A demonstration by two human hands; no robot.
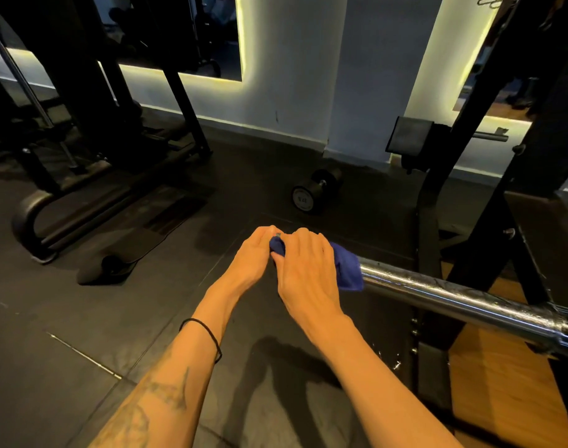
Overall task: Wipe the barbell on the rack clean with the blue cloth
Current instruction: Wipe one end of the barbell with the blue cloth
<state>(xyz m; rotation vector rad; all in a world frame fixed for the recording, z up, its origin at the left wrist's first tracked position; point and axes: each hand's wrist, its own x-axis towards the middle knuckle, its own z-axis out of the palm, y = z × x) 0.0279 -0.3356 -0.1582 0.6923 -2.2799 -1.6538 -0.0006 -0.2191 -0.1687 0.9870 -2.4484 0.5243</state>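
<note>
Forearms fill the frame from six o'clock, the tattooed one with a thin black wrist band (211,334) leading up to the left hand (251,255), the other to the right hand (303,270). Both meet near the centre over the free end of the barbell (454,294), which runs off toward four o'clock across the black rack (476,253). Wrapped over that end is the blue cloth (349,270). The right hand lies curled on top of it, pressing it round the steel; the left hand cups the tip, its fingers closed on a bunched corner of the fabric.

Judging from this, the wipe is at the very end of the sleeve, with the long shiny stretch toward four o'clock probably yet to be covered. The cloth could slide off the tip if the hands pull outward, since little bar is left under it. A hard push along the bar might also roll or shift it on its supports.

How the bar sits on the rack is cut off at the right edge. The fingertips of both hands are hidden under the cloth and bar. A dumbbell (315,192) lies on the floor (66,334) at twelve o'clock, its marking too blurred to read.
</note>
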